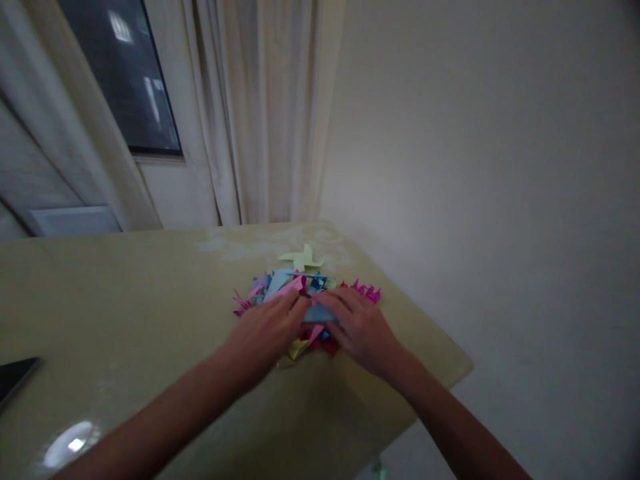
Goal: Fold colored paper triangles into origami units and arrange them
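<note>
A small blue folded paper (319, 314) spans the gap between my two hands, low over a pile of colourful origami pieces. My left hand (270, 330) has its fingers bent and closed at the paper's left end. From the other side, my right hand (363, 330) curls its fingers over the right end. Magenta origami pieces (369, 292) show beyond the right hand, and a yellow folded piece (298, 349) lies below the left fingertips. Behind the pile rests a pale green pinwheel-shaped paper (302, 257). My fingers cover part of the pile.
The pile lies on a yellowish table (150, 300), near its right edge by a plain wall (500, 200). A dark flat object (15, 377) sits at the table's left. Curtains (280, 120) and a dark window (130, 73) stand behind.
</note>
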Action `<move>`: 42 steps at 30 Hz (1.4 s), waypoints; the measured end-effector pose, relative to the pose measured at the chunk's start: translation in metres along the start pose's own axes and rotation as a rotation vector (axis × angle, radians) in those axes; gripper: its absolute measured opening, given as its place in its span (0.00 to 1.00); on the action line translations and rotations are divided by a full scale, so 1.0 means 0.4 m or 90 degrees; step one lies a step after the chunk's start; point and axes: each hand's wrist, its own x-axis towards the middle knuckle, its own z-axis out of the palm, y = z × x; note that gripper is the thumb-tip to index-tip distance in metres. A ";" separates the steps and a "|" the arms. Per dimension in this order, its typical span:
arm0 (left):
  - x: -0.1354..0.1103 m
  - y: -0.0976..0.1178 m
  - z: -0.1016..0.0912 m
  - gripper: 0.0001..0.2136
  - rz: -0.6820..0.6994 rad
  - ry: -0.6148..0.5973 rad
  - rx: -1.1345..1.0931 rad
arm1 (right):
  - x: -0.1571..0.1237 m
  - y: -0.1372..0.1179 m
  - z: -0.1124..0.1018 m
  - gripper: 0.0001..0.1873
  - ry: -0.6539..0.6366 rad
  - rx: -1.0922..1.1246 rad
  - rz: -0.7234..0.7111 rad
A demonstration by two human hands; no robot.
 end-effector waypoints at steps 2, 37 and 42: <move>0.063 -0.050 -0.065 0.13 -0.028 0.050 -0.051 | 0.098 0.033 -0.041 0.21 0.060 0.000 0.005; 0.213 -0.242 0.259 0.53 -0.151 0.056 -0.364 | 0.195 0.270 0.360 0.29 0.106 0.561 0.462; 0.243 -0.240 0.188 0.47 -0.137 0.132 -0.311 | 0.293 0.206 0.322 0.26 0.115 0.661 0.399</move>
